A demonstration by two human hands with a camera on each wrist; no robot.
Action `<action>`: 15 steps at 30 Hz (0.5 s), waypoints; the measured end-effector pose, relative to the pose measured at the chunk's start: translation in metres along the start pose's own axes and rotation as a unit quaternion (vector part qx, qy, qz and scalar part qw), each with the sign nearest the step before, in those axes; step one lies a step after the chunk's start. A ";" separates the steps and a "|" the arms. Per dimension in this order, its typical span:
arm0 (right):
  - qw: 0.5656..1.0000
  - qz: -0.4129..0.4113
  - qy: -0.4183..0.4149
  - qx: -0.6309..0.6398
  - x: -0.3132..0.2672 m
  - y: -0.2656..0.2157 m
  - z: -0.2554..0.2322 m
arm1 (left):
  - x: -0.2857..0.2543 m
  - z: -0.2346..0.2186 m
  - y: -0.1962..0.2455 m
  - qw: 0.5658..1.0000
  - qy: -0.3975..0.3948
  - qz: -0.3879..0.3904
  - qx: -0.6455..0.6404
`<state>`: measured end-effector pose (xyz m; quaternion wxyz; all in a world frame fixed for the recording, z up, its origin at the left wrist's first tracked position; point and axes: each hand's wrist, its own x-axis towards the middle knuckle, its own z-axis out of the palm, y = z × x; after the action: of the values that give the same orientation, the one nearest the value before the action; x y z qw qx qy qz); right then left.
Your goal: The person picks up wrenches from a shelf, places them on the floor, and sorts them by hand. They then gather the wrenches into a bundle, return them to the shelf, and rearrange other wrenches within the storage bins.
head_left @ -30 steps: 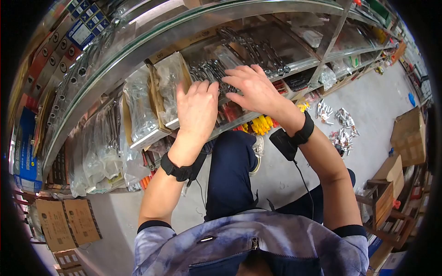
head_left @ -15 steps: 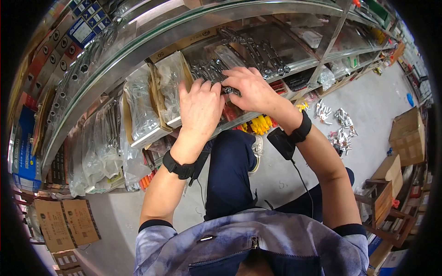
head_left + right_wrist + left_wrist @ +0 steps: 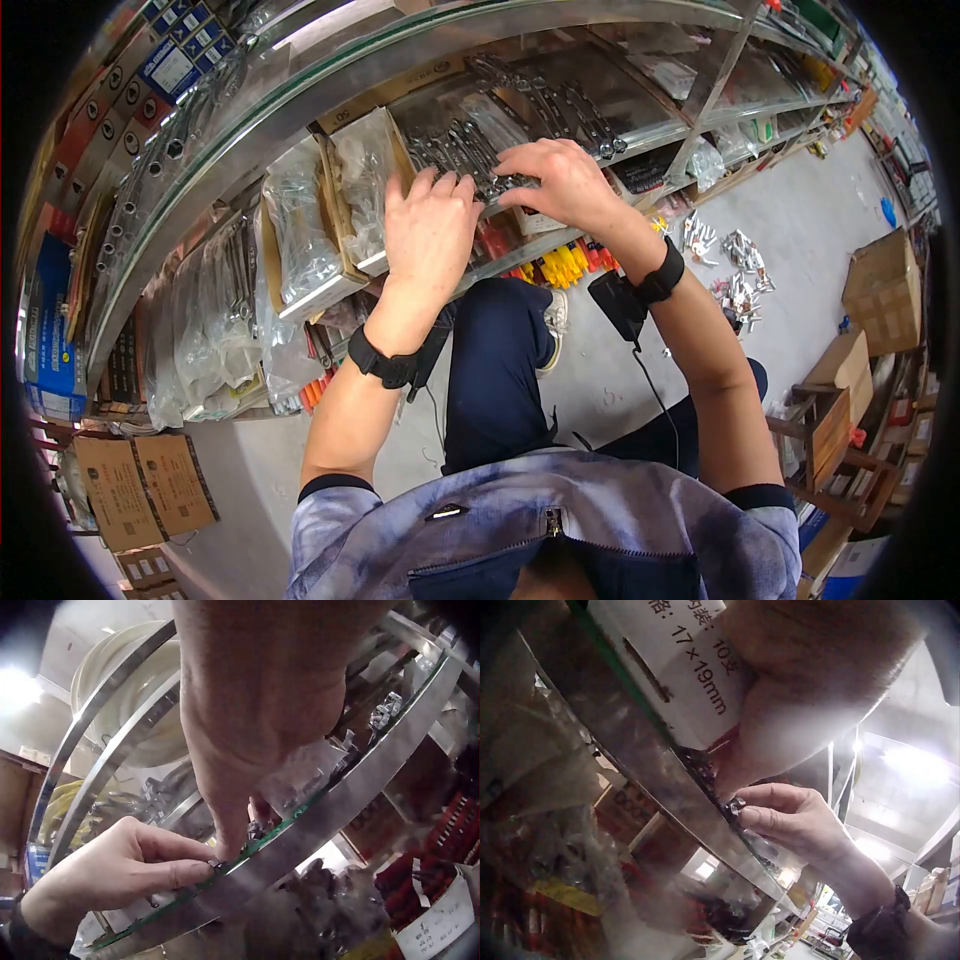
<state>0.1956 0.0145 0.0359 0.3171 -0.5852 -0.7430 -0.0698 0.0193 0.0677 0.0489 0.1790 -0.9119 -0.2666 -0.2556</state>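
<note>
Metal wrenches [image 3: 462,150] lie in a row on the shelf. My left hand [image 3: 430,235] is at the shelf's front edge beside an open box of bagged wrenches [image 3: 362,165]; in the right wrist view the thumb and index finger of this hand [image 3: 112,862] pinch a dark metal end [image 3: 217,864]. To its right, my right hand [image 3: 568,188] has thumb and fingers bent over the wrench ends. The left wrist view shows that hand [image 3: 806,829] pinching a shiny wrench end [image 3: 736,808]. The other fingertips of both hands are partly hidden.
A glass shelf edge [image 3: 330,65] curves above the hands. Yellow-handled items [image 3: 562,266] hang below the shelf. Loose metal parts [image 3: 742,285] lie on the floor at right, near cardboard boxes [image 3: 882,292]. More wrenches [image 3: 590,125] lie farther right.
My right hand has shifted slightly right and its fingers have lowered with the wrench ends. My left hand has stayed nearly in place, its fingers a little more bent.
</note>
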 end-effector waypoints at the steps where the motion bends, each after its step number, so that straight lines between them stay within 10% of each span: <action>1: 1.000 -0.004 0.009 -0.002 0.000 0.001 0.000 | 0.000 0.000 0.000 1.000 -0.008 -0.001 0.001; 15: 0.999 0.016 -0.033 0.008 0.018 0.001 -0.002 | 0.013 -0.001 0.014 0.999 -0.010 -0.053 -0.003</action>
<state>0.1956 0.0285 0.0470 0.2982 -0.5964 -0.7442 -0.0398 0.0367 0.0620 0.0543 0.1597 -0.8997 -0.3152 -0.2562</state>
